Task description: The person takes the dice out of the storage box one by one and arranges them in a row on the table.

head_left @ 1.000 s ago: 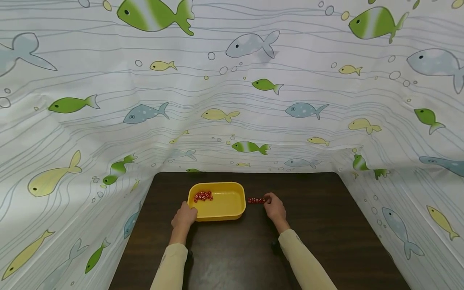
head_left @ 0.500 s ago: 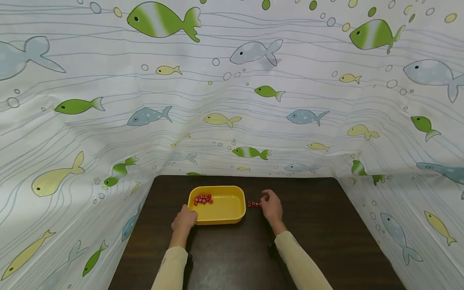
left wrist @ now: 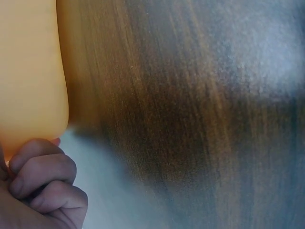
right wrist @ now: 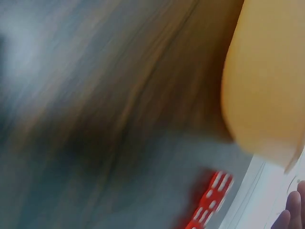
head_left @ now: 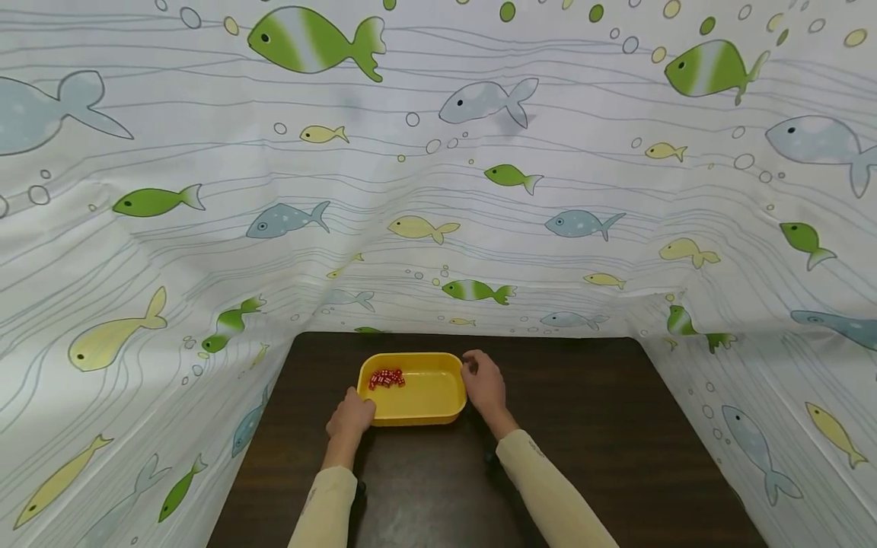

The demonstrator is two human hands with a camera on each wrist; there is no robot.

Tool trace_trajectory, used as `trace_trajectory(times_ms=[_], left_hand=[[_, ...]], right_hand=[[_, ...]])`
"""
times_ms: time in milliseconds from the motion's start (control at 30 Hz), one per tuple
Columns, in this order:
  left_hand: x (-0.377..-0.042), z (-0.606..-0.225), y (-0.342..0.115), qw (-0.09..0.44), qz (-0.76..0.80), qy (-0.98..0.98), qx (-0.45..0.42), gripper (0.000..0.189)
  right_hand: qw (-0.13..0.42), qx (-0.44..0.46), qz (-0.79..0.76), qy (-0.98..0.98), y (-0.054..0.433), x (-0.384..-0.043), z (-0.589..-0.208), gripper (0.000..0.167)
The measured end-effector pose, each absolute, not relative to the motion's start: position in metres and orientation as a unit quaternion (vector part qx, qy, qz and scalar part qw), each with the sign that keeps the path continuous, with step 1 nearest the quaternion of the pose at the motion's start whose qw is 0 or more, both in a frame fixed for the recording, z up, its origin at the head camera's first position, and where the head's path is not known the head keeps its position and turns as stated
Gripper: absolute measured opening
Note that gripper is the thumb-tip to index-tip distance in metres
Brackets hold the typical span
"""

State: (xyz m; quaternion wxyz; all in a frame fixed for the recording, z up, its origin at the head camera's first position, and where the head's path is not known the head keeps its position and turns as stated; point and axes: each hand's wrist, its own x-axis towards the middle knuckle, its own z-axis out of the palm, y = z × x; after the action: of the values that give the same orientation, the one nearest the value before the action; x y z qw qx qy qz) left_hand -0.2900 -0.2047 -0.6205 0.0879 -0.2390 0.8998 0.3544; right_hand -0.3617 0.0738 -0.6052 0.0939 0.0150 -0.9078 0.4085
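Dice (head_left: 387,378), red with white pips: clustered inside the yellow tray (head_left: 428,397), toward its left end. Tray sits on the dark table (head_left: 617,457); fish-print cloth (head_left: 411,190) rises behind it and along both sides. Dice row (right wrist: 209,202) is outside the tray, on the table near its right end, cut off by the right wrist view's edge; right hand (head_left: 485,387) blocks it from the head view. Left hand (head_left: 351,416) grips the tray's near left corner, fingers curled. Right hand is at the right rim, fingers bent, apart from the row; can't tell if they hold a die.
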Motion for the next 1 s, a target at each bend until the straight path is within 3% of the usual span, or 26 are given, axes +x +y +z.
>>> trace_trajectory(times_ms=[400, 767, 1000], left_hand=[[-0.289, -0.62, -0.205, 0.093, 0.361, 0.895, -0.246, 0.062], [-0.292, -0.622, -0.211, 0.088, 0.358, 0.898, -0.241, 0.062], [-0.292, -0.624, -0.209, 0.086, 0.36, 0.896, -0.245, 0.063]], right_hand=[[0.057, 0.093, 0.39, -0.914, 0.017, -0.355, -0.604, 0.026], [-0.027, 0.13, 0.332, -0.934, -0.016, -0.351, -0.603, 0.032], [-0.046, 0.147, 0.304, -0.94, -0.029, -0.35, -0.613, 0.032]])
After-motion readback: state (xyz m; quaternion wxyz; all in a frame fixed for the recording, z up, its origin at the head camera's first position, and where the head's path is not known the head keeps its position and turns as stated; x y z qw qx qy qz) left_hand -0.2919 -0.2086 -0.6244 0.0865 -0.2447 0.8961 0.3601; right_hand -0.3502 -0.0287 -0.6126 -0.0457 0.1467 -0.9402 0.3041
